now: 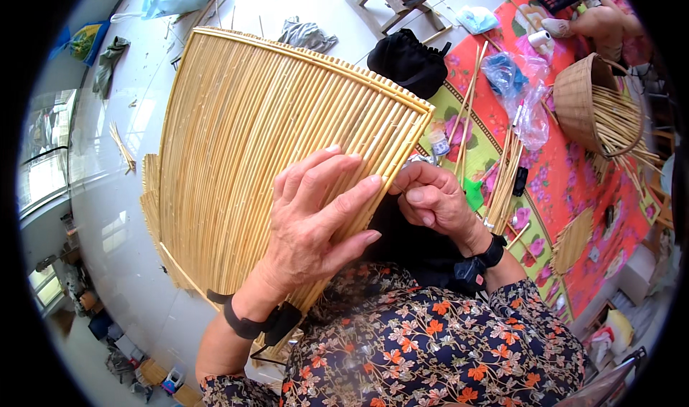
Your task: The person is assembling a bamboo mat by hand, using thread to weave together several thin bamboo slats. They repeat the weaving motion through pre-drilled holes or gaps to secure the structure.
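A large panel of straw-coloured stalks (237,134), laid side by side and framed by thicker stalks along its edges, slants across my lap. My left hand (308,209) rests on its face near the right-hand edge, fingers spread and stretched out. Just beyond that edge, my right hand (438,199) is closed, with thumb and fingers curled together by the border. What it pinches, if anything, is hidden or too small to make out. Behind the panel's left side, part of another stalk piece (151,192) shows.
On the flowered mat (495,184) to my right lie loose stalks (508,170), a clear plastic bag (531,113) and a green piece (473,193). A wicker basket (574,105) of stalks lies tipped. A black bag (408,62) and wooden stool (391,8) are beyond. Another person's hand (599,23) shows far right.
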Demonstrator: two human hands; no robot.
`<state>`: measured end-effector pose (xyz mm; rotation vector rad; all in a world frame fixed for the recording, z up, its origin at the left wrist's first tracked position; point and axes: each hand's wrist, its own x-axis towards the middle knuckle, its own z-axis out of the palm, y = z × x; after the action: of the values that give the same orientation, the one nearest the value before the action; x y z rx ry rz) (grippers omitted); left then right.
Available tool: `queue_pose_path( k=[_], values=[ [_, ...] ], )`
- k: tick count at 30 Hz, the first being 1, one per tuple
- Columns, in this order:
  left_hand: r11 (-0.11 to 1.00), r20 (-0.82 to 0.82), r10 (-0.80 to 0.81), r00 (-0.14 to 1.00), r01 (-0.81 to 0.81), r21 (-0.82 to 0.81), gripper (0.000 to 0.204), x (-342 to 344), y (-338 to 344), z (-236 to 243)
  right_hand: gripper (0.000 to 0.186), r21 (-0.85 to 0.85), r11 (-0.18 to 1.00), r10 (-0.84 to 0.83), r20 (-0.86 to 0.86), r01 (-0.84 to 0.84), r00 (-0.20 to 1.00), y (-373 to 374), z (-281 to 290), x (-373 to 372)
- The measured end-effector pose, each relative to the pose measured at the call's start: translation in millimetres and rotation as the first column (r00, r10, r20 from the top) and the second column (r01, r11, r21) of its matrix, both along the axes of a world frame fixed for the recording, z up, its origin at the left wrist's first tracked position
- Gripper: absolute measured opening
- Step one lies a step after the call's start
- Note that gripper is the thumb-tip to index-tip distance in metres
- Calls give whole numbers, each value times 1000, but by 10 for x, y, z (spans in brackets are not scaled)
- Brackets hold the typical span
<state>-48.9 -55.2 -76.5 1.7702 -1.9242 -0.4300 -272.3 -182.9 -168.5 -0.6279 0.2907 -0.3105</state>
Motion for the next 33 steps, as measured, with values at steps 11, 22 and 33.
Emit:
queue_pose_path(
  k=[11, 22, 33],
  values=[
    [1000, -53, 7, 999, -6, 18, 55, -29, -28, 31, 28, 37, 999, 13, 30, -14, 999, 28, -15, -58],
    [999, -45, 28, 999, -29, -29, 45, -46, -52, 36, 26, -17, 998, -63, -114, 61, 992, 200, 69, -59],
    [997, -50, 25, 998, -29, -69, 42, -46, -16, -30, 25, -74, 994, -91, -214, 77, 973, 225, 124, -78]
  ],
)
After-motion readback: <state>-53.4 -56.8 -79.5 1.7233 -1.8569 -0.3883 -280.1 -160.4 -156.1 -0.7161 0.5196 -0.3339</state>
